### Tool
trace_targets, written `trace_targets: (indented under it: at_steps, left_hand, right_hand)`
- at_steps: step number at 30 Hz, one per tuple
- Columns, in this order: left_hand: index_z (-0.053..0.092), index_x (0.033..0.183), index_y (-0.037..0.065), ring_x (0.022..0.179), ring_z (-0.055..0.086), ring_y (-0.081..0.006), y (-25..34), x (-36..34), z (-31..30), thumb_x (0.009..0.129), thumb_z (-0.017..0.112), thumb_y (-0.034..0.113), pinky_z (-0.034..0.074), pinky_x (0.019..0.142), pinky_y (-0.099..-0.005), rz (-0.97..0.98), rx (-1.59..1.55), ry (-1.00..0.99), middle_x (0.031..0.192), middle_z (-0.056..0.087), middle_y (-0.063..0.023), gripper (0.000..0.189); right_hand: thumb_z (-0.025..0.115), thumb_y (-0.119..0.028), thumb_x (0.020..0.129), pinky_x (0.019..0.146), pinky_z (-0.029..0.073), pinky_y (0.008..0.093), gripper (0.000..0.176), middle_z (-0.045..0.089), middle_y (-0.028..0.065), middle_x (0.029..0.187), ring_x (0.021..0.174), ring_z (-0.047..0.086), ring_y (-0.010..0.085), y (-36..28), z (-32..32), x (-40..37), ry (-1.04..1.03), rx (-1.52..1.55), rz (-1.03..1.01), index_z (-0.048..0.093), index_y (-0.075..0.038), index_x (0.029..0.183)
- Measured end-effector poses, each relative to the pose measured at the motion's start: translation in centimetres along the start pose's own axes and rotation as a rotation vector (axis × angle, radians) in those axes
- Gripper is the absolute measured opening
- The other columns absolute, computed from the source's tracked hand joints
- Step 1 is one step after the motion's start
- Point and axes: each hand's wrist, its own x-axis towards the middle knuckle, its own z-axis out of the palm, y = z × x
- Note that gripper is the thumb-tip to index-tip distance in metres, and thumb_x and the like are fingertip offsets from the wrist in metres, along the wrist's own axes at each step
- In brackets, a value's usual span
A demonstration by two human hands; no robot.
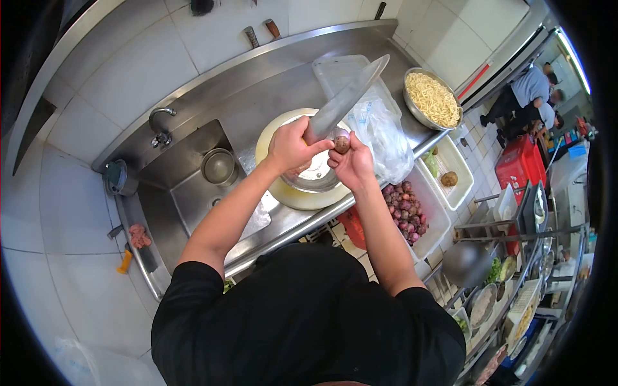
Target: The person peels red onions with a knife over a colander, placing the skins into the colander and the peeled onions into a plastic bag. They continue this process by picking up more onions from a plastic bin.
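And here we are at upper centre of the frame: my left hand (291, 148) is wrapped around the grip end of a broad cleaver (353, 91), its blade slanting up and to the right. My right hand (356, 166), just beside it, is curled snugly on a small onion (342, 141), purple at the top, brown lower down. The heel of the blade is right by it; whether steel touches skin, I can't tell.

Now, how does this onion handle? Light, I'd judge, and firm, with little give under a squeeze. The brown part looks dry and should grip well; the smooth purple part may well be slick. Best hold: around its sides, thumb against fingers, flesh kept off the edge line. The cleaver looks the heavy one, stiff and nose-weighted, so I'd want it gripped close behind the blade, where my fist sits.

Below my hands, a metal bowl (322, 186) sits over a round pale board (297, 198). Right of centre, a heap of purple onions (404, 209) fills part of a white bin (439, 215), with a crumpled clear plastic bag (385, 136) just above it!
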Motion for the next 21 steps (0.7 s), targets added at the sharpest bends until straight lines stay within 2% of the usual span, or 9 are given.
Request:
trace_targets:
  at_steps: [2, 14, 17, 20, 21]
  left_hand:
    - [0.054, 0.074, 0.005, 0.058, 0.062, -0.0318, 0.8, 0.5, -0.7, 0.073, 0.081, 0.061, 0.050, 0.058, -0.0394, -0.023, 0.042, -0.044, 0.063, 0.062, -0.0110, 0.062]
    - [0.052, 0.071, 0.005, 0.057, 0.061, -0.0340, 0.2, 0.3, 0.6, 0.079, 0.077, 0.058, 0.047, 0.055, -0.0424, 0.029, 0.023, -0.014, 0.060, 0.059, -0.0142, 0.059]
    - [0.054, 0.072, 0.003, 0.054, 0.058, -0.0292, -0.6, 0.0, 1.1, 0.081, 0.078, 0.054, 0.045, 0.052, -0.0366, 0.042, 0.013, -0.018, 0.060, 0.056, -0.0132, 0.057]
    - [0.053, 0.068, 0.005, 0.056, 0.062, -0.0340, -0.5, -0.5, 1.1, 0.081, 0.076, 0.055, 0.047, 0.054, -0.0435, 0.053, 0.022, -0.041, 0.058, 0.059, -0.0139, 0.057]
    - [0.053, 0.068, 0.005, 0.056, 0.062, -0.0338, -0.4, -0.8, 1.1, 0.081, 0.076, 0.054, 0.047, 0.054, -0.0432, 0.047, 0.016, -0.060, 0.058, 0.059, -0.0137, 0.057]
  right_hand:
    - [0.031, -0.040, 0.110, 0.060, 0.037, 0.0310, 0.042, 0.060, 0.0030, 0.080, 0.062, 0.046, 0.0158, 0.0, 1.1, -0.5, 0.036, -0.011, 0.017, 0.057, -0.010, 0.099]
    - [0.035, -0.038, 0.109, 0.060, 0.038, 0.0304, 0.041, 0.062, 0.0006, 0.079, 0.063, 0.047, 0.0145, 0.4, 2.3, -0.7, 0.013, -0.010, 0.000, 0.060, -0.008, 0.096]
    - [0.035, -0.036, 0.109, 0.061, 0.039, 0.0300, 0.040, 0.061, 0.0012, 0.078, 0.064, 0.047, 0.0142, 0.6, 1.5, -0.3, 0.025, -0.018, -0.021, 0.059, -0.008, 0.097]
    - [0.037, -0.035, 0.109, 0.062, 0.040, 0.0298, 0.037, 0.062, 0.0020, 0.080, 0.067, 0.049, 0.0146, 1.0, 1.3, -0.3, 0.125, -0.061, -0.030, 0.059, -0.008, 0.098]
    - [0.039, -0.036, 0.108, 0.062, 0.039, 0.0299, 0.036, 0.061, 0.0018, 0.081, 0.067, 0.049, 0.0144, 1.2, 1.5, -0.1, 0.167, -0.085, -0.042, 0.060, -0.009, 0.098]
